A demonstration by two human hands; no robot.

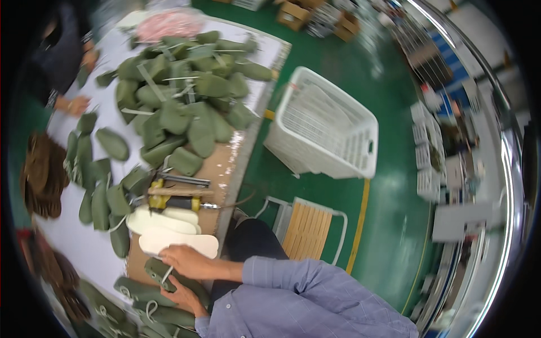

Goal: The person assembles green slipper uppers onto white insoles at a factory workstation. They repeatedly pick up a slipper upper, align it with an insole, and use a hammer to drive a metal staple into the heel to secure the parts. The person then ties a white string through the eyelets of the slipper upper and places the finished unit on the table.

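head view: a dark green shoe last (pixel 153 271) lies at the near edge of the bench (pixel 267 48), between the person's two hands. the left hand (pixel 183 296) is below it in the view, its fingers clamped on the side of the last. the right hand (pixel 186 261) reaches across just above, fingers bent down toward the upper side of the last and close to a narrow white strip (pixel 167 274) that crosses it; whether those fingers pinch the strip or only rest beside it, i cannot tell. pale cream insoles (pixel 183 243) lie flat just beyond the right hand, partly overlapping, and past them sits a yellow and black tool handle (pixel 176 202) with a wooden stick (pixel 180 191) next to it.

as for containers, a large white plastic basket (pixel 369 121) with slotted walls stands on the green floor (pixel 394 225), well apart from the hands, and a crumpled translucent sheet (pixel 315 107) lies inside it. white crates (pixel 428 186) stand farther off to the right; greenish things show in at least one, too small to name. near the top, cardboard boxes (pixel 293 16) stand open, their contents unclear. at the far end of the bench, a pink bundle (pixel 169 25) seems wrapped in clear plastic, just beside a big loose heap of green lasts (pixel 203 129). a co-worker's hand (pixel 79 105) rests near the opposite edge.
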